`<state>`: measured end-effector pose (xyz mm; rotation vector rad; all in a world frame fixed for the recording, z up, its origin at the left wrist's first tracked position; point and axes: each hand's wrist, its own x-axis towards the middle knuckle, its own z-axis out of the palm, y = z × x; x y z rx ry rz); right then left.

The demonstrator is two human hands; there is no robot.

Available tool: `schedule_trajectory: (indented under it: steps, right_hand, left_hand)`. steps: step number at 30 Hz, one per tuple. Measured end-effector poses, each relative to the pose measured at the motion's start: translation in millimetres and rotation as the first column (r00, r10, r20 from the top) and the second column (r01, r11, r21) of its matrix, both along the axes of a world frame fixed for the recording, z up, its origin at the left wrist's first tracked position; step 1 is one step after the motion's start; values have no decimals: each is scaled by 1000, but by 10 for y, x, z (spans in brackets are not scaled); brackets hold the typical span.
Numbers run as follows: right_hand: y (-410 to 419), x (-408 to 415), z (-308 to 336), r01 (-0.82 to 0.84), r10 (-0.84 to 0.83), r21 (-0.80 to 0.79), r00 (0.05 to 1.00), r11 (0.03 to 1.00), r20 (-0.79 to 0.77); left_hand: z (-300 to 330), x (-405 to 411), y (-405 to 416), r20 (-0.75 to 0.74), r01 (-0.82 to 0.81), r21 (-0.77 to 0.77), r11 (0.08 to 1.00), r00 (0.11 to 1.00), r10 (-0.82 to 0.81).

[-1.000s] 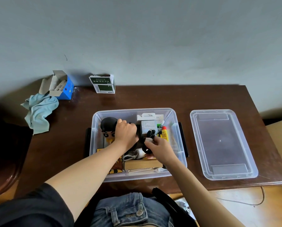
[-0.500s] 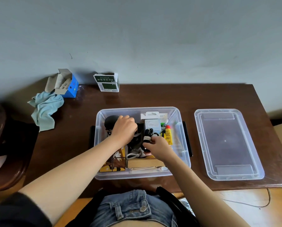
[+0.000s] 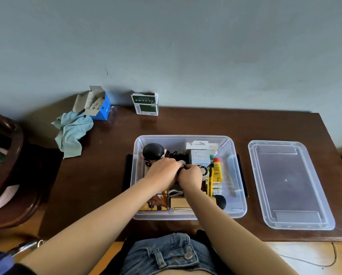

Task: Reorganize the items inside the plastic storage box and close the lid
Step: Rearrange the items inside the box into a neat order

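- Both your hands are curled tight and meet over the middle of the storage box point(image 3: 239, 203). Your left hand point(image 3: 162, 171) and right hand point(image 3: 190, 176) look pinched together on a small dark thing with a pale end, right where the knuckles touch. It's mostly hidden by your fingers, so I can't say what it is.
- What changed: a second ago your hands were apart, left on the black-haired figurine point(image 3: 153, 151) at the box's far-left corner, right down nearer the middle. Now the left has slid off it and come in to meet the right, so the figurine's head shows in full.
- Looks to me like you're bundling or tucking something into the middle of the box, so the sorting isn't done.
- The yellow tube with the red cap point(image 3: 217, 171) lies just right of your right hand, inside the box.
- The lid point(image 3: 289, 183) lies flat on the table to the right of the box, not yet on.
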<state>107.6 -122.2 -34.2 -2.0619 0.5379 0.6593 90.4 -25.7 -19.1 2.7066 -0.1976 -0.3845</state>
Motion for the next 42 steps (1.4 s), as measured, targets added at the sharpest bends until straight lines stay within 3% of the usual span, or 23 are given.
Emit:
schedule_trajectory:
  steps: [6, 18, 27, 34, 38, 42]
  right_hand:
    - [-36, -125, -20, -13, 14, 37, 999, 999, -42]
    - [-233, -10, -13, -447, 434, -66, 888, 892, -148]
    - [-186, 9, -101, -498, 485, -33, 856, 866, -179]
    - [-168, 32, -91, -528, 510, -134, 847, 839, -146]
    - [-246, -24, -28, -549, 545, -80, 835, 832, -72]
    - [-512, -101, 91, -544, 545, -36, 837, 838, 45]
  left_hand:
    - [-158, 58, -81, -241, 105, 15, 994, 966, -98]
    - [-157, 122, -202, -411, 211, 283, 936, 908, -80]
    - [-141, 10, -120, -305, 213, 249, 945, 943, -133]
    - [-142, 32, -139, -318, 199, 244, 949, 941, -115]
    - [-111, -9, -119, -183, 131, 201, 971, 979, -94]
    - [-97, 52, -141, -266, 176, 287, 942, 959, -98]
